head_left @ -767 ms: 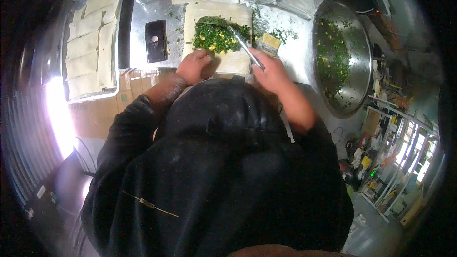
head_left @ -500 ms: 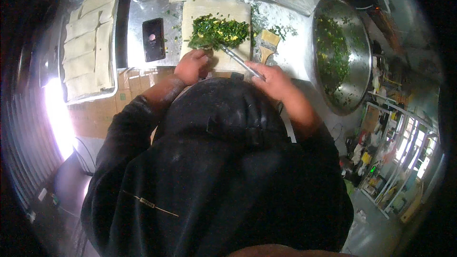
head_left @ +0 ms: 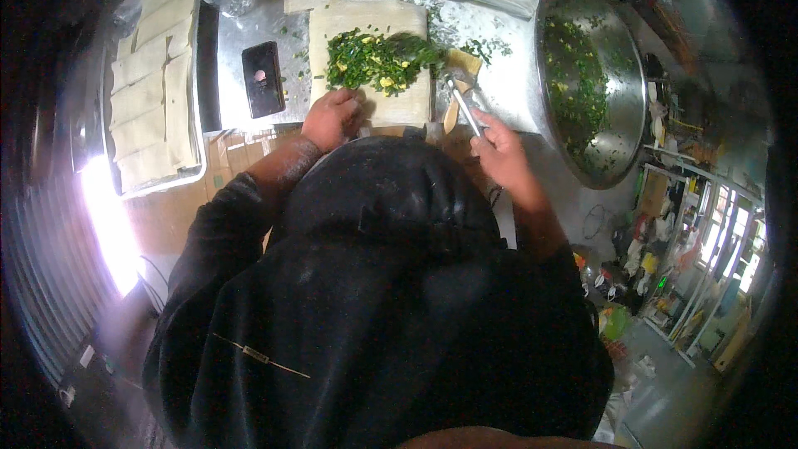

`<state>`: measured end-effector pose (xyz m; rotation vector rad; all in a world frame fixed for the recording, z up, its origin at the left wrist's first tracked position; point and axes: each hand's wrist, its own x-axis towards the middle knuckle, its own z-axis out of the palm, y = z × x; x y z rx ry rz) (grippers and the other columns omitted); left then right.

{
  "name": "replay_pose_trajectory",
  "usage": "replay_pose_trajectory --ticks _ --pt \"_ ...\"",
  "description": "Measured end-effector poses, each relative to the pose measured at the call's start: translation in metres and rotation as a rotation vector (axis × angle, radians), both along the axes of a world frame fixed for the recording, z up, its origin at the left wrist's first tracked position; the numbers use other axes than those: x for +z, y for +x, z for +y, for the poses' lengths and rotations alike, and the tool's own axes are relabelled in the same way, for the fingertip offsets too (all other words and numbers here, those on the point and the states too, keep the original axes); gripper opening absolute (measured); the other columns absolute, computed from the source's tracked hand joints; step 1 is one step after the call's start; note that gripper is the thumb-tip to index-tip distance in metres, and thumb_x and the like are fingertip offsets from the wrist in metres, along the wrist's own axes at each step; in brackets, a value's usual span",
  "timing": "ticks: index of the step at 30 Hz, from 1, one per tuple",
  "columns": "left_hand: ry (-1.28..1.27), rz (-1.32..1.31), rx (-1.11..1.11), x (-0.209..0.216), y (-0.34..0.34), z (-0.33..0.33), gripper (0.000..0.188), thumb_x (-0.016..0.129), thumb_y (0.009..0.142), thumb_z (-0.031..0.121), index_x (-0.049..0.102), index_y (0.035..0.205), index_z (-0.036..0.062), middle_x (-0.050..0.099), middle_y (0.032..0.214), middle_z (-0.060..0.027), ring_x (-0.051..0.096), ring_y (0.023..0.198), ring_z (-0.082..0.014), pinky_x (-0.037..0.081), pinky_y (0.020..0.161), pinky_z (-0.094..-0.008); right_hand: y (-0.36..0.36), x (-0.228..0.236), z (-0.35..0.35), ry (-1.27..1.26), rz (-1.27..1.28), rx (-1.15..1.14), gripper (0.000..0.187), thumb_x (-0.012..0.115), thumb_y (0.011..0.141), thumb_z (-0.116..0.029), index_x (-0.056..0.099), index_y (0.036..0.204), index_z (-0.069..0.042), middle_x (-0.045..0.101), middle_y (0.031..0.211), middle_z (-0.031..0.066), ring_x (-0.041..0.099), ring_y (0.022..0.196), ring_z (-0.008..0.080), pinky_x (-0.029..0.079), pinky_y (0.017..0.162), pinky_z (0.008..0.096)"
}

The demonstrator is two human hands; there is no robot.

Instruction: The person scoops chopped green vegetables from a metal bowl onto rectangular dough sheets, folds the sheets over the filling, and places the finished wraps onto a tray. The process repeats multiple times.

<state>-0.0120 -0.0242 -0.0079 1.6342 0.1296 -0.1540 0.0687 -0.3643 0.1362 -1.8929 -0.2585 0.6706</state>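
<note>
Holding a silver tool [head_left: 460, 98] by its handle, the right hand [head_left: 503, 150] has its fingers wrapped around it, just right of the pale dough [head_left: 407, 108]. The handle crosses over a brush [head_left: 451, 119]; I cannot make out the tool's blurry tip. The left hand [head_left: 331, 118] has curled fingers by the dough's near left edge, and I cannot tell if it pinches anything. The chopped greens [head_left: 374, 62] sit on the dough, close to its left and right edges, with a bare strip on the near side. I see room to move on the right: a white, dusty patch of surface [head_left: 515, 87] between the brush and the big metal bowl [head_left: 625, 108]. On the left, I see a thin gap between the dough and the black phone [head_left: 264, 93]. The phone lies by the surface's near edge, and a tray [head_left: 162, 186] of dough strips [head_left: 154, 112] is farther left.
</note>
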Motion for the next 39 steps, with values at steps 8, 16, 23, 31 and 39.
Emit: replay_pose_trajectory --ticks 8,16,23,31,39 --pt "-0.158 0.044 0.051 -0.02 0.003 0.0 0.032 0.073 0.081 0.021 0.068 0.108 0.0054 0.066 0.109 -0.0179 0.064 0.1 -0.0387 0.054 0.084 -0.0456 0.017 -0.018 0.016 -0.047 0.205 -0.314 0.05 0.057 0.098 -0.009 0.047 0.147 -0.007 0.061 0.077 0.0071 0.048 0.048 0.0115 0.039 0.045 0.0275" --pt "0.624 -0.384 -0.114 0.01 0.002 0.008 0.038 0.078 0.076 0.024 0.067 0.108 0.0064 0.065 0.11 -0.0173 0.062 0.103 -0.0411 0.052 0.086 -0.0469 -0.001 -0.012 -0.01 0.037 0.36 -0.296 0.051 0.059 0.097 -0.013 0.048 0.145 -0.005 0.062 0.08 0.0064 0.051 0.053 0.012 0.039 0.047 0.0259" --pt "-0.147 0.066 0.006 -0.019 0.003 0.001 0.037 0.08 0.077 0.029 0.066 0.105 0.0077 0.064 0.11 -0.0162 0.062 0.1 -0.0407 0.052 0.084 -0.0482 -0.001 -0.009 -0.015 0.219 0.62 -0.453 0.045 0.056 0.099 -0.015 0.05 0.143 -0.007 0.061 0.082 0.0059 0.047 0.052 0.0095 0.035 0.044 0.0234" --pt "-0.041 -0.031 0.021 -0.018 0.002 -0.001 0.035 0.078 0.08 0.029 0.066 0.105 0.0076 0.063 0.106 -0.0162 0.061 0.099 -0.0411 0.052 0.082 -0.0482 -0.005 0.019 -0.038 0.536 0.686 -0.476 0.046 0.055 0.1 -0.014 0.047 0.145 -0.009 0.056 0.083 0.0046 0.045 0.051 0.0092 0.036 0.044 0.0227" --pt "0.377 -0.224 -0.062 0.0 0.002 0.003 0.031 0.077 0.081 0.02 0.068 0.107 0.0068 0.066 0.106 -0.0154 0.065 0.098 -0.0365 0.054 0.082 -0.0452 0.006 0.046 -0.116 -0.157 -0.148 -0.568 0.056 0.056 0.096 -0.017 0.045 0.149 -0.007 0.064 0.095 0.0084 0.059 0.066 0.0137 0.05 0.057 0.03"
